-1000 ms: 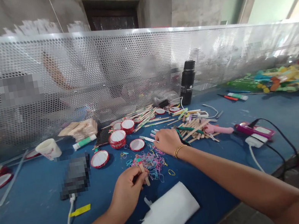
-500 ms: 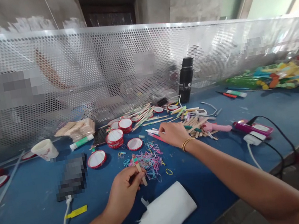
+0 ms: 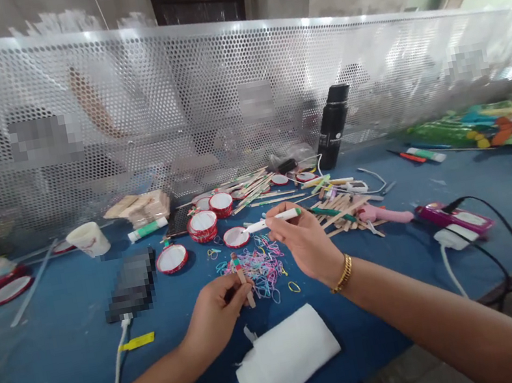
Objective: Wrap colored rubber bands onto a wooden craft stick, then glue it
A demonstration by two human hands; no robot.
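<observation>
My left hand (image 3: 222,313) pinches a wooden craft stick (image 3: 245,286) near its lower end. The stick stands tilted, with coloured bands and a dark tip at its top. Between the thumb and fingers of my right hand (image 3: 307,242) is a white marker pen (image 3: 271,220), its green end pointing right and its other end left. A pile of small coloured rubber bands (image 3: 262,269) lies just behind the stick. Below both hands rests a folded white cloth or tissue (image 3: 290,357). Round red-rimmed discs (image 3: 172,258) with white tops stand beyond the left hand, some stacked.
Loose wooden sticks (image 3: 342,212) and a pink tool (image 3: 386,213) lie right of my right hand. A black bottle (image 3: 335,128) stands by the perforated metal screen (image 3: 197,83). A phone (image 3: 132,282) with cable, a paper cup (image 3: 89,239) and a purple device (image 3: 453,216) with wires sit around.
My right hand has lifted the white marker pen from beside the sticks and brought it nearer the craft stick. The left hand still holds the stick; the view has shifted slightly.
</observation>
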